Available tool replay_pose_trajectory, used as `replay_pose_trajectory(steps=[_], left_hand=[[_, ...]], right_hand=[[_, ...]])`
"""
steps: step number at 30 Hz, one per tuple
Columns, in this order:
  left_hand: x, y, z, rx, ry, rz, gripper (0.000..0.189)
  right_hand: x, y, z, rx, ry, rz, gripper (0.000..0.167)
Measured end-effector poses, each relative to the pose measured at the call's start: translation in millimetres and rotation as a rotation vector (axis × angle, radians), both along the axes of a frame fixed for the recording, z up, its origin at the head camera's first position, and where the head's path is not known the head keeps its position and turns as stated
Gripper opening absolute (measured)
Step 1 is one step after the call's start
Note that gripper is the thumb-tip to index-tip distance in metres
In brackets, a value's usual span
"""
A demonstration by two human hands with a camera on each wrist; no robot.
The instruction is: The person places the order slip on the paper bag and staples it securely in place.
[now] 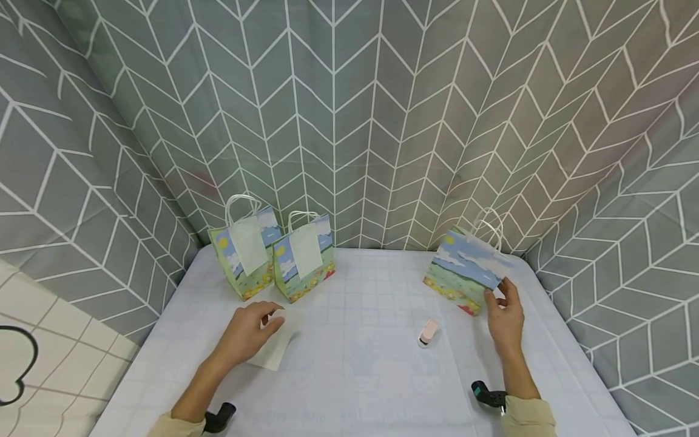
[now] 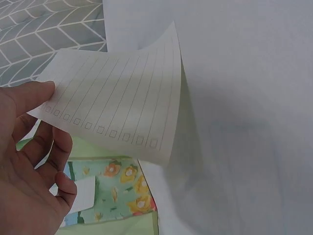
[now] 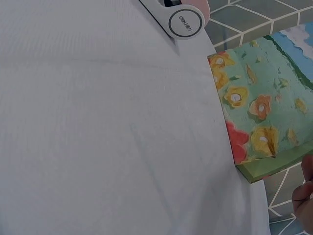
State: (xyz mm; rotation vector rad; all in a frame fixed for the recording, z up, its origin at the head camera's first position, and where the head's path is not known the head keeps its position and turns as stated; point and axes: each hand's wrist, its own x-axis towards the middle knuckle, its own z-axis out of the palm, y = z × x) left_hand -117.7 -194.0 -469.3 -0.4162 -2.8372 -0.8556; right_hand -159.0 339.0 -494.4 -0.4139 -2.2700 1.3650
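Note:
My left hand (image 1: 252, 332) pinches a white sheet of note paper (image 2: 112, 93) between thumb and fingers, over the near left part of the table. Ruled lines and a row of small checkboxes show on the sheet in the left wrist view. At the right, my right hand (image 1: 505, 317) holds the side edge of a paper gift bag (image 1: 464, 270) with white handles and a painted sky-and-flower print. Only a few fingertips (image 3: 304, 188) of that hand appear in the right wrist view. Left of this bag lies a small pink-and-white stapler (image 1: 428, 332).
Two matching gift bags, one at the far left (image 1: 222, 255) and one beside it (image 1: 284, 267), stand upright, each with a white sheet on its front. A white cloth covers the table (image 1: 371, 376). Patterned curtains (image 1: 349, 121) hang behind and at the sides.

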Motion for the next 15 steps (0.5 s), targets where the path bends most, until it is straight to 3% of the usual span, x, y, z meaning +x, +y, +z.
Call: replay_pose_trajectory(steps=[15], left_hand=[[-5.7, 20.4, 3.6, 0.014, 0.044, -0.064, 0.018]], right_hand=[[-7.6, -30, 2.1, 0.006, -0.037, 0.147, 0.056]])
